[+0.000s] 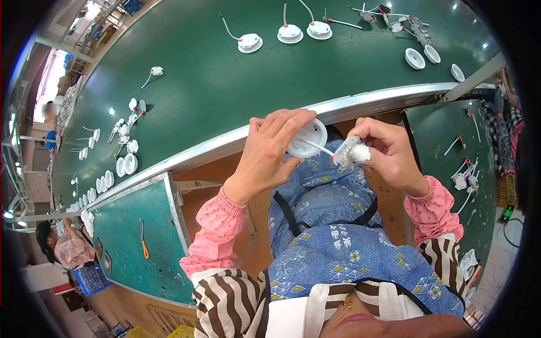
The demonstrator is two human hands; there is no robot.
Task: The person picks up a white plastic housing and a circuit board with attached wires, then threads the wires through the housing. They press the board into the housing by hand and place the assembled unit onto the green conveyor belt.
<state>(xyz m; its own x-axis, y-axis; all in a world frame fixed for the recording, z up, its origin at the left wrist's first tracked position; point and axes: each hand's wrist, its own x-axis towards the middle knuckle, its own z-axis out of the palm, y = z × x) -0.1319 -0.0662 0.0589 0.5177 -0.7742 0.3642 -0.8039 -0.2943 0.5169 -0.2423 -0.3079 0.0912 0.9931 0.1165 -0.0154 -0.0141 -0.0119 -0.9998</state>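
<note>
My left hand [265,152] is closed on a white round plastic housing [316,134], its hollow side turned toward me. My right hand [391,152] pinches a small pale round lamp module [348,151] with a white lump on it. A white wire [318,146] with a red piece at the module end runs from the module into the housing. Housing and module are held apart, just off the front edge of the green table. The tips of some left fingers are hidden behind the housing.
Assembled white lamps [290,34] with upright wires stand on the green table [225,84]. Loose modules [417,28] and housings [415,58] lie at the back right, others [131,163] at the left. Orange-handled scissors [145,248] lie on the left side table. Another person [70,248] sits far left.
</note>
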